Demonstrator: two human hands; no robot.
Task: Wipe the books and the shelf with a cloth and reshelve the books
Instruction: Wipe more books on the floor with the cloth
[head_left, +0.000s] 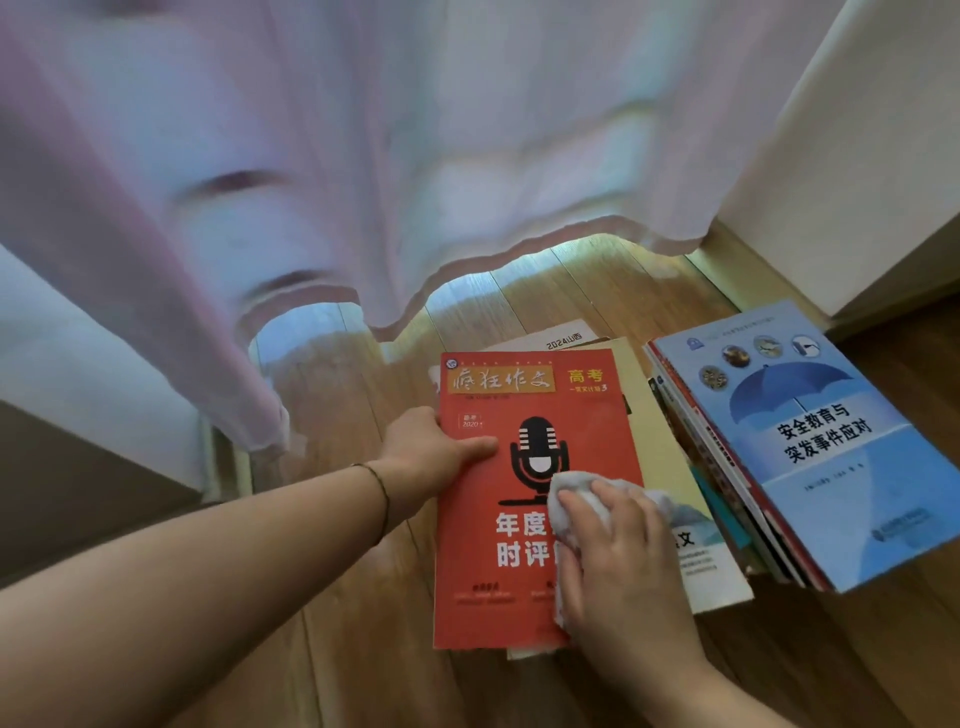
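The left hand (434, 449) gripped the left edge of a red book (524, 519), thumb lying flat across its cover and fingers tucked beneath. The right hand (618, 566) pressed a crumpled white cloth (576, 493) onto the cover's lower right, fingers curled over it. The book lay atop a cream book (701, 545) on the wooden floor (363, 597). Just right stood a stack topped by a blue book (821, 441). A sheer pink curtain (363, 156) hung behind.

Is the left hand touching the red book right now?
Touching. The head view shows the left hand gripping the red book at its left edge, thumb lying across the cover.
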